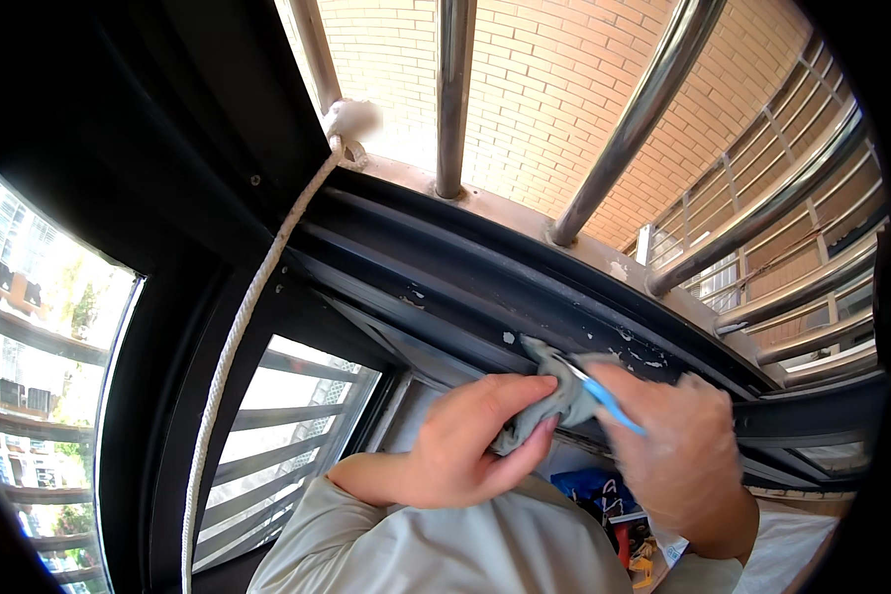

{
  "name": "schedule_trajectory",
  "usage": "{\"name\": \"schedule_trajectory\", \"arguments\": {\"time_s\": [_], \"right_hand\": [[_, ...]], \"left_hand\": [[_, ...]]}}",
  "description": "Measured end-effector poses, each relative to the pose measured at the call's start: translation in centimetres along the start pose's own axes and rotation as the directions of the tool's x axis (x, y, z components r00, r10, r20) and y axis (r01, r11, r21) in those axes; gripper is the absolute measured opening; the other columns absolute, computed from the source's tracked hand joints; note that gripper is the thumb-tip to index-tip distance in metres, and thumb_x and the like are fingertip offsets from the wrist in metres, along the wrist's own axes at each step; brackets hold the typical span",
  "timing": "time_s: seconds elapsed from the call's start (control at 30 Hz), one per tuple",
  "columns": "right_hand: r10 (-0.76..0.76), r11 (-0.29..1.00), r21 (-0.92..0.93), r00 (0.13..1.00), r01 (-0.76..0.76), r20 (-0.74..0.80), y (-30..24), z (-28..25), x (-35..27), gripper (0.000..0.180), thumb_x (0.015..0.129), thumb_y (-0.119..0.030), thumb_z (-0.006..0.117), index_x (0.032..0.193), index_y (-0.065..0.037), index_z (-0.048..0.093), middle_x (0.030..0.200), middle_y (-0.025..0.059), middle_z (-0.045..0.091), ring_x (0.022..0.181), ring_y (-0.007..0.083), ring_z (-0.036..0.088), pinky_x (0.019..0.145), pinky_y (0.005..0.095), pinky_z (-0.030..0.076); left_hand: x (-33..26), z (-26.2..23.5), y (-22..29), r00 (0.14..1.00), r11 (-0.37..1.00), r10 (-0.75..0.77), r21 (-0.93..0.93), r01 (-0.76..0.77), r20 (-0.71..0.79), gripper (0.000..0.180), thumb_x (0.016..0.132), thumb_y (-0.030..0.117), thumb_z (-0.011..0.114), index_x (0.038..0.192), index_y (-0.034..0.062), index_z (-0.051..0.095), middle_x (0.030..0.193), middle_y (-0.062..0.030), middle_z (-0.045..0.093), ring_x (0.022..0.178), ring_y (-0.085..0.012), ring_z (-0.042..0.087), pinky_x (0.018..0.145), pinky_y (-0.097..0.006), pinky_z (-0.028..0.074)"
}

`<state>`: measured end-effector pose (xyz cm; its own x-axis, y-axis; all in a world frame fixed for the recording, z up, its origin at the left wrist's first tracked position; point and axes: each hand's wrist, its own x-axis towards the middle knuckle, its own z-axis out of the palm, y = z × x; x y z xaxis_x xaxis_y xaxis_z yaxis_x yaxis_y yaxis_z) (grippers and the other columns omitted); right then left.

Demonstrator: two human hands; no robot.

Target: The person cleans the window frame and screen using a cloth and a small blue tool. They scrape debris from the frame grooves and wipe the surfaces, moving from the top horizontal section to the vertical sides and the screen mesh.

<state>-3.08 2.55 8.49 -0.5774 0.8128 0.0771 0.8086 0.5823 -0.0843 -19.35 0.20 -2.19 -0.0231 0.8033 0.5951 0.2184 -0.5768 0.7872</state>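
My left hand [480,436] is closed on a crumpled grey-green cloth [564,396], thumb and fingers pinching its near side. The cloth is held just over the dark window track [465,307]. On its right, my right hand [678,445], partly blurred by motion, grips a slim tool with a light blue handle [612,404]. One end of the tool runs into the cloth, so its kind is hidden. Pale flecks of chipped paint or dirt [643,356] dot the track just beyond both hands.
Metal security bars [452,109] rise beyond the sill, with a brick wall [544,89] outside. A white rope [236,337] hangs down the dark frame on the left. Barred glass panes [277,436] stand at left. Below my right arm lie several coloured items [643,564].
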Motion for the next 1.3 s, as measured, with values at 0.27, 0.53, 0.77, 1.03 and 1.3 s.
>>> {"name": "schedule_trajectory", "arguments": {"time_s": [0.27, 0.53, 0.77, 1.03, 1.3], "right_hand": [[0.238, 0.971, 0.035, 0.942, -0.237, -0.236, 0.9, -0.9, -8.7, 0.021, 0.081, -0.011, 0.058, 0.098, -0.002, 0.066, 0.070, 0.0131, 0.060, 0.056, 0.0308, 0.052, 0.065, 0.0405, 0.041], [0.222, 0.917, 0.394, 0.905, -0.067, -0.362, 6.1, 1.5, -16.1, 0.032, 0.087, -0.032, 0.055, 0.087, -0.001, 0.064, 0.056, 0.0071, 0.051, 0.049, 0.0216, 0.047, 0.051, 0.0345, 0.035], [0.299, 0.894, 0.443, 0.826, -0.067, -0.478, 7.2, 2.0, -18.6, 0.036, 0.087, -0.036, 0.054, 0.083, -0.001, 0.064, 0.049, 0.0026, 0.047, 0.042, 0.0168, 0.044, 0.045, 0.0304, 0.031], [0.367, 0.763, 0.645, 0.857, -0.054, -0.362, 8.7, 2.1, -20.1, 0.021, 0.070, -0.017, 0.066, 0.082, 0.000, 0.070, 0.056, 0.0064, 0.059, 0.046, 0.0202, 0.055, 0.047, 0.0292, 0.040], [0.110, 0.683, 0.689, 0.897, 0.244, -0.427, 10.9, 3.3, -21.4, 0.033, 0.093, -0.014, 0.053, 0.106, 0.016, 0.053, 0.046, -0.0007, 0.048, 0.035, 0.0064, 0.042, 0.034, 0.0202, 0.028]], "left_hand": [[1.9, 1.4, 0.8, 0.880, 0.845, 0.429, 0.254, -0.471, 0.203, 0.032, 0.067, 0.003, 0.066, 0.099, -0.0033, 0.067, 0.092, -0.0119, 0.060, 0.063, -0.0168, 0.051, 0.054, -0.026, 0.039], [2.7, 4.5, 2.8, 0.875, 0.782, 0.353, 0.409, -0.470, 0.331, 0.037, 0.065, 0.017, 0.068, 0.094, -0.0040, 0.063, 0.094, -0.0109, 0.056, 0.065, -0.0169, 0.049, 0.053, -0.026, 0.036], [3.9, 5.4, 3.0, 0.864, 0.764, 0.277, 0.449, -0.463, 0.421, 0.040, 0.054, 0.010, 0.062, 0.091, -0.0029, 0.061, 0.086, -0.0101, 0.053, 0.063, -0.0193, 0.051, 0.052, -0.029, 0.041], [8.7, 2.8, 2.3, 0.857, 0.974, 0.176, 0.039, -0.222, 0.485, 0.017, 0.076, 0.010, 0.067, 0.088, 0.0000, 0.060, 0.086, -0.0119, 0.058, 0.073, -0.0236, 0.057, 0.063, -0.033, 0.046], [13.2, -4.1, 0.6, 0.896, 0.993, 0.085, 0.039, -0.113, 0.435, 0.029, 0.097, 0.020, 0.045, 0.123, 0.0105, 0.056, 0.109, -0.0074, 0.061, 0.099, -0.0166, 0.062, 0.085, -0.025, 0.048]]}}
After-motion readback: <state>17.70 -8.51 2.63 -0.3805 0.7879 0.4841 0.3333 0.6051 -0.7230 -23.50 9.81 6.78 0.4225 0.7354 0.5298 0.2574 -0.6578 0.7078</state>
